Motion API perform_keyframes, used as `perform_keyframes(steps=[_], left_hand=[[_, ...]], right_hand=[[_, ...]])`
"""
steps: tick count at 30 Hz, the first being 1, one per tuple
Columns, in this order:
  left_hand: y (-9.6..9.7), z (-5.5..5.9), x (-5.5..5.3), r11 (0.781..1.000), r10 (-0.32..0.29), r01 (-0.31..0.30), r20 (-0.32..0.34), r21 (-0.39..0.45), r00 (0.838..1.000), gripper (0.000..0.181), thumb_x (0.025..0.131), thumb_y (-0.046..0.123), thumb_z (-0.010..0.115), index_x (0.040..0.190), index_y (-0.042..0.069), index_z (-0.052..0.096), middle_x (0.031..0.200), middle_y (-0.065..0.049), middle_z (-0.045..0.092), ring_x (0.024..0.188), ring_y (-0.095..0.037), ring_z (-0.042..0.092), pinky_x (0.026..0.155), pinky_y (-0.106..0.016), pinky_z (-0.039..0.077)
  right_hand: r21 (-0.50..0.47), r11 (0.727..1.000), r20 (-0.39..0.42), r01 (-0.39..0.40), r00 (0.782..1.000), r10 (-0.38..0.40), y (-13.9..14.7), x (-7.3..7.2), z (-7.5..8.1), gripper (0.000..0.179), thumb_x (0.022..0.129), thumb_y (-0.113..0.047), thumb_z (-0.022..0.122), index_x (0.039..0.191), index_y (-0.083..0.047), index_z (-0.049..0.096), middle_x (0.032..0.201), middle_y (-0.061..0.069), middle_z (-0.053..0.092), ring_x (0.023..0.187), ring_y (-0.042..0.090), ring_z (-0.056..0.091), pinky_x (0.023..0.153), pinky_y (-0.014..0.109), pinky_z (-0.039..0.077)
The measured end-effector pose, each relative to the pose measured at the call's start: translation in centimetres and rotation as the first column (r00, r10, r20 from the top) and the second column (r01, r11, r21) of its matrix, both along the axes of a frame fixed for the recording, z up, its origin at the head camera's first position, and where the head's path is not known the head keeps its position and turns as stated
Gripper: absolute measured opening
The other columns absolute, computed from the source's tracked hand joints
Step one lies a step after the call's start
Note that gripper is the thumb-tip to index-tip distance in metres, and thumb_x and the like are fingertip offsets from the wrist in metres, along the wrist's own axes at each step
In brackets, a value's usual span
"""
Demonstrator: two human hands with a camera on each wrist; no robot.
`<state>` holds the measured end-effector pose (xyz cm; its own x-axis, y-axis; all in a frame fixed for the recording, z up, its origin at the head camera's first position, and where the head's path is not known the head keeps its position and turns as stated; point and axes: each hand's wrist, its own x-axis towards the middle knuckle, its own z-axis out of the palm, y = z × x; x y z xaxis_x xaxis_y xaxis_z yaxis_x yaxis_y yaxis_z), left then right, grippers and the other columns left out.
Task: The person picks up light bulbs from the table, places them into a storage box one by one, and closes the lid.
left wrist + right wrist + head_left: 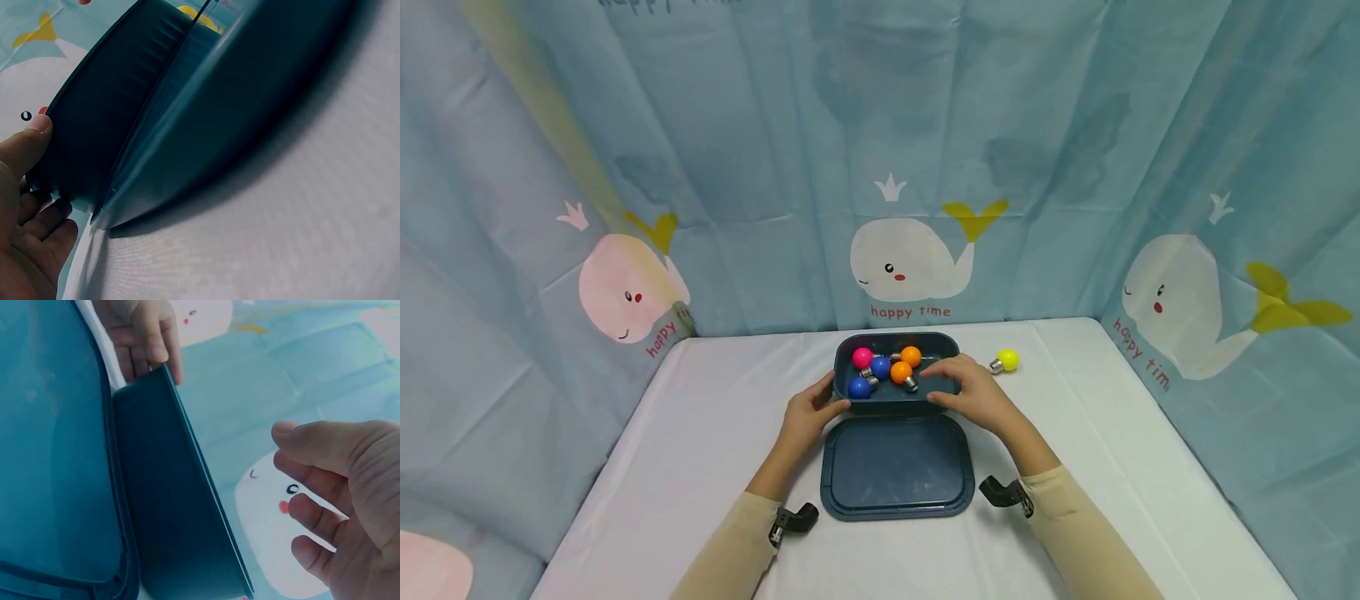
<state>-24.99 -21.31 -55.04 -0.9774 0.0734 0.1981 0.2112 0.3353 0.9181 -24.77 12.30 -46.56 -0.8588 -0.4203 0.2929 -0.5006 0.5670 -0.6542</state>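
Observation:
A dark blue plastic box [895,407] stands open-topped on the white table, with several small coloured light bulbs lying inside. A pink bulb [862,358], blue bulbs [859,387] and orange bulbs [901,372] show, some with silver screw bases. My left hand [807,412] holds the box at its left end, thumb at the rim and fingers along the outer wall. Above the box's right part is my right hand [973,392], thumb and fingers apart with nothing between them. In the right wrist view its fingers [312,515] are loosely bent, beyond the box rim.
The matching dark blue lid [898,467] lies flat in front of the box, close to its front wall. A yellow bulb [1007,360] rests on the table right of the box. Blue curtains [910,125] with whale prints stand behind and at both sides.

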Motion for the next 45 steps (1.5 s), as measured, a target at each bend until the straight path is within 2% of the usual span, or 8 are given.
perform_keyframes(steps=[7, 11, 17, 23, 29, 37, 40, 45], left_hand=[[0.1, -0.3, 0.1, 1.0, -0.004, 0.004, 0.002, -0.012, 1.0, 0.072, 0.09, 0.031, 0.081, 0.153, 0.013, 0.05, 0.152, -0.01, 0.053, 0.139, -0.028, 0.052, 0.108, -0.036, 0.048], [0.0, -0.2, 0.1, 1.0, -0.001, 0.001, -0.002, -0.014, 1.0, 0.072, 0.09, 0.031, 0.081, 0.153, 0.013, 0.05, 0.151, -0.011, 0.054, 0.138, -0.027, 0.053, 0.108, -0.036, 0.048], [0.0, 0.3, 0.0, 1.0, 0.001, -0.002, -0.016, -0.02, 1.0, 0.074, 0.09, 0.034, 0.081, 0.153, 0.012, 0.049, 0.152, -0.013, 0.053, 0.138, -0.03, 0.053, 0.108, -0.039, 0.049], [-0.1, 0.3, -0.1, 1.0, -0.003, 0.003, -0.014, -0.017, 1.0, 0.077, 0.088, 0.038, 0.081, 0.153, 0.012, 0.049, 0.152, -0.013, 0.053, 0.138, -0.03, 0.053, 0.109, -0.039, 0.048], [-0.1, 0.0, -0.2, 1.0, -0.012, 0.012, -0.018, -0.015, 1.0, 0.077, 0.088, 0.038, 0.081, 0.153, 0.011, 0.049, 0.151, -0.014, 0.054, 0.139, -0.031, 0.053, 0.109, -0.04, 0.048], [-0.3, -0.1, 0.1, 1.0, 0.008, -0.008, -0.007, -0.01, 1.0, 0.075, 0.09, 0.033, 0.081, 0.153, 0.01, 0.049, 0.152, -0.017, 0.052, 0.139, -0.033, 0.052, 0.11, -0.043, 0.047], [0.0, 0.5, 0.4, 1.0, -0.004, 0.004, 0.003, -0.007, 1.0, 0.073, 0.092, 0.025, 0.08, 0.154, 0.006, 0.047, 0.153, -0.019, 0.049, 0.14, -0.035, 0.049, 0.111, -0.044, 0.045], [0.5, 3.0, 1.6, 0.999, -0.025, 0.026, 0.013, -0.027, 1.0, 0.07, 0.094, 0.019, 0.078, 0.153, 0.001, 0.045, 0.154, -0.019, 0.047, 0.139, -0.035, 0.05, 0.109, -0.043, 0.047]], right_hand=[[0.008, 1.0, -0.014, -0.001, 1.0, 0.001, 0.3, 0.3, -0.2, 0.035, 0.088, -0.02, 0.083, 0.122, -0.022, 0.074, 0.119, -0.01, 0.07, 0.099, 0.015, 0.053, 0.085, 0.042, 0.054], [0.008, 1.0, -0.026, 0.012, 1.0, -0.011, 1.0, -0.1, 0.0, 0.036, 0.088, -0.019, 0.083, 0.124, -0.02, 0.074, 0.122, -0.006, 0.071, 0.105, 0.019, 0.056, 0.089, 0.045, 0.054], [-0.014, 0.993, -0.052, 0.121, 0.991, -0.121, 4.0, -1.6, 0.2, 0.037, 0.089, -0.02, 0.083, 0.125, -0.022, 0.073, 0.125, -0.003, 0.07, 0.11, 0.027, 0.058, 0.088, 0.049, 0.055], [-0.042, 0.966, -0.053, 0.257, 0.964, -0.259, 7.7, -2.8, -0.3, 0.037, 0.09, -0.021, 0.081, 0.126, -0.019, 0.073, 0.128, 0.005, 0.07, 0.111, 0.027, 0.056, 0.092, 0.052, 0.052], [-0.014, 0.929, -0.02, 0.369, 0.929, -0.369, 10.3, -3.5, -1.7, 0.041, 0.09, -0.018, 0.081, 0.129, -0.014, 0.07, 0.131, 0.011, 0.067, 0.113, 0.033, 0.055, 0.093, 0.054, 0.05], [0.029, 0.902, 0.074, 0.431, 0.899, -0.432, 11.8, -4.6, -3.9, 0.045, 0.093, -0.021, 0.077, 0.135, -0.01, 0.066, 0.13, 0.017, 0.065, 0.115, 0.036, 0.053, 0.093, 0.055, 0.049], [0.019, 0.893, 0.089, 0.451, 0.888, -0.45, 12.1, -4.9, -4.7, 0.047, 0.092, -0.02, 0.078, 0.136, -0.009, 0.066, 0.132, 0.018, 0.065, 0.116, 0.038, 0.053, 0.093, 0.055, 0.049], [0.013, 0.881, 0.106, 0.472, 0.876, -0.471, 12.5, -5.6, -5.3, 0.048, 0.093, -0.021, 0.077, 0.138, -0.009, 0.064, 0.137, 0.019, 0.063, 0.117, 0.038, 0.053, 0.093, 0.054, 0.049]])
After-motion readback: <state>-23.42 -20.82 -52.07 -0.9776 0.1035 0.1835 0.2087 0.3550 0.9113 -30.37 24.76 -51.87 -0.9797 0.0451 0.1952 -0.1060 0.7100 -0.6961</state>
